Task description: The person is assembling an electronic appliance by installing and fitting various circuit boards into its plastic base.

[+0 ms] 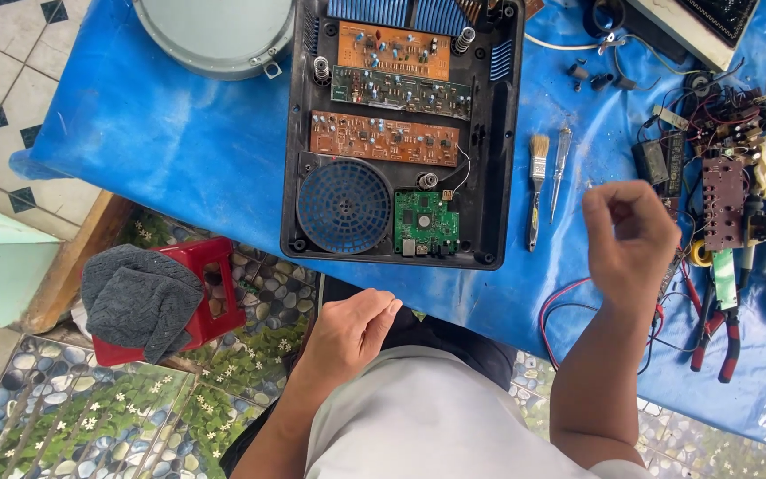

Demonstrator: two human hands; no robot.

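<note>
**Both hands free above an opened black electronics case**

Looking straight down now: the open black case [403, 133] sits in the upper middle of the frame on the blue tablecloth [161, 133], its insides on show. Three long circuit boards are stacked across it, an orange one [394, 50] at the top, a dark green one [401, 91] under it and a brown one [383, 138] below that. Lower left inside the case there's a round blue fan grille [345, 206], and just beside it a small green board [425, 221].

The left hand [350, 333] hovers at lower centre, just below the case's near edge, fingers loosely curled and holding nothing. The right hand [629, 235] is raised at centre right, fingers curled inward with thumb and fingertips close together; whether anything tiny is pinched there, I cannot tell.

Between the case and that right hand lie a small paintbrush [537, 188] and a screwdriver [559, 168], side by side. Red-handled pliers [715, 333] lie at the right edge among loose wires. Lower left, a red stool [210, 297] carries a grey cloth [139, 300]
</note>
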